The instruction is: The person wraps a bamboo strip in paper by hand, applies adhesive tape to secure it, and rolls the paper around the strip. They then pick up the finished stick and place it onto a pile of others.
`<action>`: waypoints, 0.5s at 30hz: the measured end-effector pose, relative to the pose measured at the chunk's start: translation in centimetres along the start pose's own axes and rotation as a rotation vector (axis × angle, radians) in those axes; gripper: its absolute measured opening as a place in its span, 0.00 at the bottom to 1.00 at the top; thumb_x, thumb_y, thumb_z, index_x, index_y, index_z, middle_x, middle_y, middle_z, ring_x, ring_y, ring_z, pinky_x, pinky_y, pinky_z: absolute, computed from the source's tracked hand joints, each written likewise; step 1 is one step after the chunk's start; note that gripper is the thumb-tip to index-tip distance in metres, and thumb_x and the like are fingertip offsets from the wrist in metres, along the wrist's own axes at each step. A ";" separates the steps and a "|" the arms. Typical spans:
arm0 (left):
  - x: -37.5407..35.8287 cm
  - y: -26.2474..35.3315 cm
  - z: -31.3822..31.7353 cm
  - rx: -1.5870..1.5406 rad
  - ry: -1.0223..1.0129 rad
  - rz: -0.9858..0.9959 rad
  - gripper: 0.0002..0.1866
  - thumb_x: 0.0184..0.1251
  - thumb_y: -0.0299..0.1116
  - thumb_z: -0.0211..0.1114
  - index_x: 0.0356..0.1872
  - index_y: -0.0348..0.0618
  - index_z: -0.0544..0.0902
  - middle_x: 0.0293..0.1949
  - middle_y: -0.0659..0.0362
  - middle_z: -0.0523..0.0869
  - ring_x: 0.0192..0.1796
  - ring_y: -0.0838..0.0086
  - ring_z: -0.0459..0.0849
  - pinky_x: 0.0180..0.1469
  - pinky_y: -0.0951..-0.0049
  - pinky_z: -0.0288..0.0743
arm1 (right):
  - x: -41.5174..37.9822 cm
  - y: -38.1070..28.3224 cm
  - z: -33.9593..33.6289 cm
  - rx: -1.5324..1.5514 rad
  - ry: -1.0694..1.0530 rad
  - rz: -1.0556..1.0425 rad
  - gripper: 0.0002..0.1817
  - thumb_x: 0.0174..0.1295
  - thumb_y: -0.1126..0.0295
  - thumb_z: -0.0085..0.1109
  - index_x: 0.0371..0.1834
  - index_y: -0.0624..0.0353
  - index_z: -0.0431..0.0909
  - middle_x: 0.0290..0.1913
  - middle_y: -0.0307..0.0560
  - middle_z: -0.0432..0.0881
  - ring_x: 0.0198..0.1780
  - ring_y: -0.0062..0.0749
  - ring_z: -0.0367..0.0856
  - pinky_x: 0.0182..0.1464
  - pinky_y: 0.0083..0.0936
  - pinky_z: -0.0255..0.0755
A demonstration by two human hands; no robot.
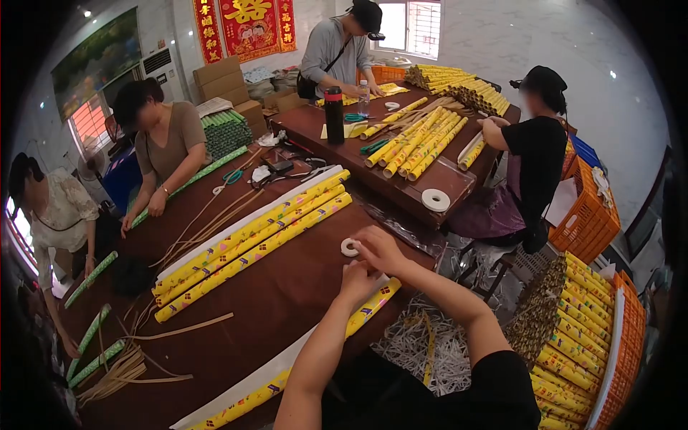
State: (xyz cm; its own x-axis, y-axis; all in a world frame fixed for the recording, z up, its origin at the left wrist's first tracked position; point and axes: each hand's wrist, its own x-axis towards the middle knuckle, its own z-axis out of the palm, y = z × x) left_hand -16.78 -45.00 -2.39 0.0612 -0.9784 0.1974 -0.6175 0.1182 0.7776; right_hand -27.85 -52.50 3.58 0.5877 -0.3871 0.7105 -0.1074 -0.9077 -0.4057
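A yellow patterned roll of wrapping paper (266, 390) with a white edge lies slantwise along the near side of the brown table, partly behind my left forearm. Over its far end my left hand (356, 282) is closed, its fingertips together; what they pinch is too small to make out. Just beyond, my right hand (382, 251) has its fingers closed on the edge of a white roll of tape (349, 248). The two hands nearly touch. Farther left, several finished-looking yellow paper rolls (251, 252) lie side by side.
Brown paper strips (129, 364) and teal scissors (231, 176) lie on the table (265, 301). Co-workers stand around both tables. A black bottle (334, 115) is on the far table. White paper shreds (430, 344) and an orange crate (622, 344) beside stacked yellow rolls are at right.
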 end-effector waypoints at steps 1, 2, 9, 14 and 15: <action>0.2 -0.6 0.5 -0.062 -0.015 -0.053 0.06 0.59 0.36 0.68 0.34 0.48 0.89 0.35 0.58 0.89 0.44 0.58 0.82 0.51 0.57 0.70 | -1.3 -0.7 -0.6 -0.067 -0.007 -0.157 0.12 0.60 0.65 0.68 0.41 0.58 0.81 0.37 0.46 0.80 0.40 0.42 0.80 0.41 0.34 0.74; 0.1 -1.8 0.4 0.135 0.047 0.226 0.07 0.57 0.39 0.70 0.31 0.49 0.88 0.31 0.59 0.88 0.42 0.60 0.82 0.48 0.56 0.71 | -2.3 -2.1 -1.1 -0.063 -0.062 -0.333 0.12 0.60 0.62 0.69 0.38 0.57 0.80 0.34 0.44 0.79 0.39 0.41 0.79 0.40 0.35 0.72; 0.6 -1.0 0.0 -0.152 -0.017 -0.013 0.11 0.59 0.40 0.73 0.37 0.45 0.89 0.31 0.58 0.88 0.35 0.65 0.85 0.42 0.62 0.77 | -7.4 -7.2 0.6 -0.038 -0.408 -0.565 0.24 0.59 0.52 0.68 0.45 0.61 0.78 0.46 0.47 0.78 0.51 0.41 0.77 0.59 0.35 0.68; 0.3 0.0 -0.6 -0.290 0.247 0.014 0.11 0.71 0.36 0.62 0.45 0.40 0.84 0.36 0.53 0.87 0.38 0.64 0.85 0.42 0.65 0.78 | -8.2 -6.5 1.5 -0.079 -0.442 -0.493 0.24 0.60 0.53 0.67 0.53 0.57 0.79 0.52 0.45 0.77 0.57 0.40 0.74 0.60 0.36 0.66; 0.1 0.9 -1.0 -0.283 0.245 0.011 0.11 0.71 0.36 0.62 0.45 0.40 0.84 0.36 0.53 0.87 0.38 0.64 0.85 0.42 0.65 0.78 | -8.2 -6.5 1.4 -0.061 -0.493 -0.452 0.23 0.60 0.54 0.67 0.54 0.56 0.79 0.53 0.45 0.77 0.57 0.39 0.74 0.60 0.36 0.66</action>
State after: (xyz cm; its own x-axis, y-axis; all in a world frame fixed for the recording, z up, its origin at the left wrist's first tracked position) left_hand -16.54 -44.84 -1.09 0.2629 -0.9114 0.3166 -0.3798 0.2039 0.9023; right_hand -30.82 -43.23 -0.42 0.8814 0.1392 0.4514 0.1984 -0.9763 -0.0863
